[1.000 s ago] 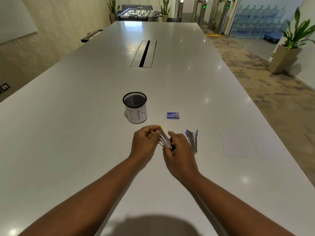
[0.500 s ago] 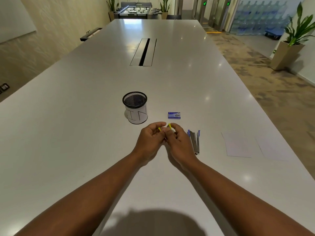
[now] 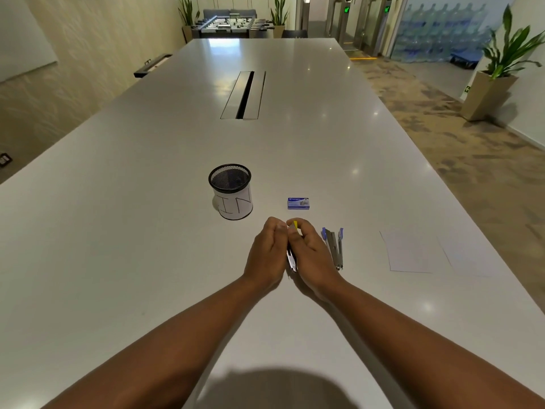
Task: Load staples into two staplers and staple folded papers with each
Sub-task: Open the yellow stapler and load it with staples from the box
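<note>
Left hand and right hand grip slim metal yellow-tipped stapler over glossy white table. Blue-tipped steel stapler lies just right; cardboard staple box beyond; paper sheets flat.

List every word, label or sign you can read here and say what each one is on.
"IN": hand-drawn black letters on the white paper wrap of the mesh cup.
Staple box: white print on its blue top, too small to read.
Gate lights: green lit marks at the far doorway, too blurred to read.
Wall sign: small green plate beside the planter, unreadable.
Nothing legible on the staplers or paper sheets.
</note>
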### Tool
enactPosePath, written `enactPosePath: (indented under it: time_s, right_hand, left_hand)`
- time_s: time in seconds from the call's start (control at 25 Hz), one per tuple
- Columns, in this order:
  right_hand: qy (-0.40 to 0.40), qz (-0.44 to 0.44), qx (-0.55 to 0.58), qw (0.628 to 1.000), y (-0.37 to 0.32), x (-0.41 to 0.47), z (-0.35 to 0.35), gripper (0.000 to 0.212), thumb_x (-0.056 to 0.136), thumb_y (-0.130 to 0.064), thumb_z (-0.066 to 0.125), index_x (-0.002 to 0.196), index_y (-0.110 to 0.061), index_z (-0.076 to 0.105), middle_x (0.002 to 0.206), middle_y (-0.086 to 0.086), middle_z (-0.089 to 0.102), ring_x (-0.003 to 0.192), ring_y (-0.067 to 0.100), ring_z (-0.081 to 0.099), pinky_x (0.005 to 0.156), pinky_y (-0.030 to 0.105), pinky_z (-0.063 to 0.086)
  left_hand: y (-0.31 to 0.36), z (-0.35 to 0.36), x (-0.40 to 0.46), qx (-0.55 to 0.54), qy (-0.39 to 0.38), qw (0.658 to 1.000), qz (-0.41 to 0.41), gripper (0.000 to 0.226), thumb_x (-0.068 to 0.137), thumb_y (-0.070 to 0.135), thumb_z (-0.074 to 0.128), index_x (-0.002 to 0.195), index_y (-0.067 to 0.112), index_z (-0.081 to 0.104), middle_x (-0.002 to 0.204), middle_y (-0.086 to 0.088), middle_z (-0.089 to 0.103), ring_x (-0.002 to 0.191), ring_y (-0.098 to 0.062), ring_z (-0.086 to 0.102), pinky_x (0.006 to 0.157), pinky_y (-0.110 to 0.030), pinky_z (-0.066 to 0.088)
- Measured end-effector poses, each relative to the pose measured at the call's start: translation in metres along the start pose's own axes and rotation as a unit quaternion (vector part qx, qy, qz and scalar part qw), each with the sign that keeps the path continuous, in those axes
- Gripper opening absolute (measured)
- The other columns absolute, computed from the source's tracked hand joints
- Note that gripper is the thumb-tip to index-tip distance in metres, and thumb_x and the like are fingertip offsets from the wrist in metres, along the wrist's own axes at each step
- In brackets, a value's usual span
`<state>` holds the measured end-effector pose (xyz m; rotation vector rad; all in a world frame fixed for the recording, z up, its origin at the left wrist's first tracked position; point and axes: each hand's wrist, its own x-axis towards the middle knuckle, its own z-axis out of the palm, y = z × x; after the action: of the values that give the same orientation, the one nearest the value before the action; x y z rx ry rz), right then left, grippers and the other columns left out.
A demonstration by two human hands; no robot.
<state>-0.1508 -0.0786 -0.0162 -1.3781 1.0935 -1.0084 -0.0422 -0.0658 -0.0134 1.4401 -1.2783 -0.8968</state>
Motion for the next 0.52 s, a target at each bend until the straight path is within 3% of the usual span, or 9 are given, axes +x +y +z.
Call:
enactPosePath:
  time_s: [0.12, 0.32, 0.52]
  right_hand:
    - [0.048, -0.042, -0.066, 0.996, 0.0003, -0.0032, 0.0052, 0.022, 0.106, -0.036, 0.041, 0.104, -0.018, 0.054, 0.081, 0.013, 0.064, 0.069, 0.015, 0.058, 0.069, 0.052, 0.053]
    - [0.078, -0.082, -0.098, 0.989, 0.0055, -0.0078, 0.0091, 0.019, 0.107, -0.034, 0.037, 0.108, -0.02, 0.051, 0.071, -0.003, 0.059, 0.061, 0.01, 0.054, 0.064, 0.053, 0.051]
    - [0.081, -0.089, -0.115, 0.986, 0.0076, -0.0086, 0.0095, 0.021, 0.108, -0.037, 0.037, 0.115, -0.022, 0.049, 0.071, -0.003, 0.061, 0.062, 0.011, 0.057, 0.063, 0.049, 0.052]
  left_hand:
    - [0.0016, 0.0023, -0.0008, 0.038, 0.026, 0.999, 0.016, 0.028, 0.107, 0.028, 0.036, 0.083, 0.019, 0.047, 0.068, 0.006, 0.053, 0.062, -0.011, 0.049, 0.062, -0.039, 0.046]
    - [-0.003, 0.004, -0.0017, 0.084, 0.05, 0.995, 0.037, 0.035, 0.108, 0.032, 0.031, 0.089, 0.01, 0.049, 0.07, 0.003, 0.055, 0.065, -0.015, 0.052, 0.065, -0.046, 0.05]
    - [-0.0011, 0.0054, -0.0037, 0.09, 0.055, 0.993, 0.047, 0.034, 0.108, 0.032, 0.031, 0.089, 0.011, 0.049, 0.07, 0.005, 0.053, 0.064, -0.013, 0.052, 0.062, -0.036, 0.049]
